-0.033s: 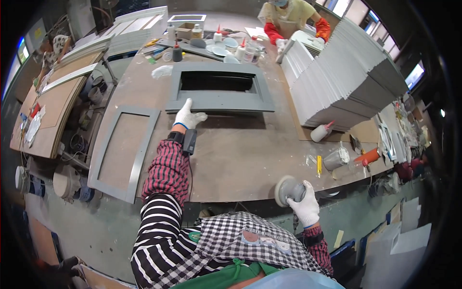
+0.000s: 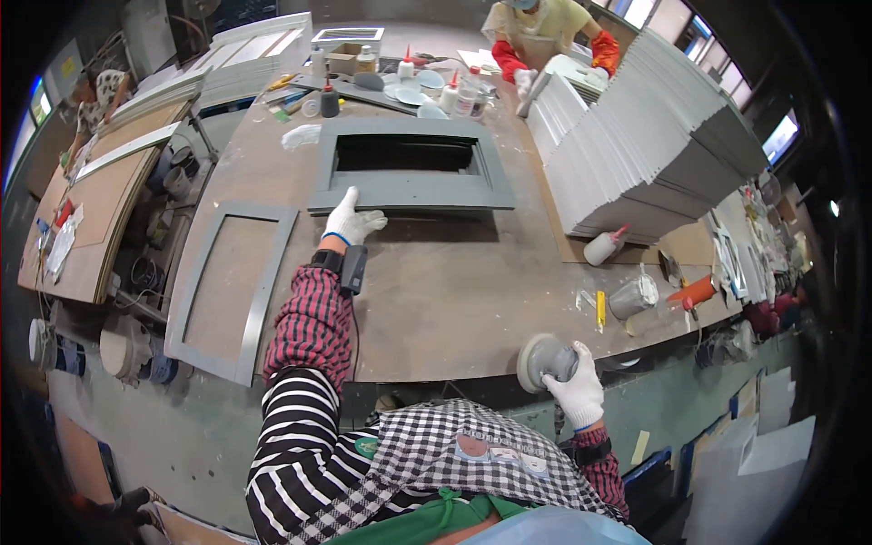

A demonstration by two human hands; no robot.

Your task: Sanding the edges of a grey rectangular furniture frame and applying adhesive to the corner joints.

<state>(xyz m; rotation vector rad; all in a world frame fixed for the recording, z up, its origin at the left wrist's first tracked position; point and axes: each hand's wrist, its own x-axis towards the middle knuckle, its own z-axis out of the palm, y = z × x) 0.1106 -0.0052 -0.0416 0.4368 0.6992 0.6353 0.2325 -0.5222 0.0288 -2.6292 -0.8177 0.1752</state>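
My left hand [image 2: 351, 222], in a white glove, rests at the near edge of a grey rectangular frame [image 2: 413, 190]. Its thumb points up against the front rail, and its fingers stretch out to the right along the edge. The frame seems to lie on others like it, with a dark opening in the middle. In my gloved right hand [image 2: 578, 391] is a round disc sander [image 2: 548, 361], gripped by its grey body at the table's near edge. Its pale disc faces left, tilted up off the tabletop.
A single grey frame [image 2: 238, 300] lies on the table [image 2: 427, 291] at left. At right rises a tall stack of grey panels [image 2: 627, 154]; beside it are a red-tipped bottle [image 2: 602, 247], a yellow cutter [image 2: 600, 309] and a jar [image 2: 633, 297]. A co-worker [image 2: 545, 36] stands beyond.
The whole view has shifted very slightly. Both hands, the grey frame and the sander keep the same places relative to each other.
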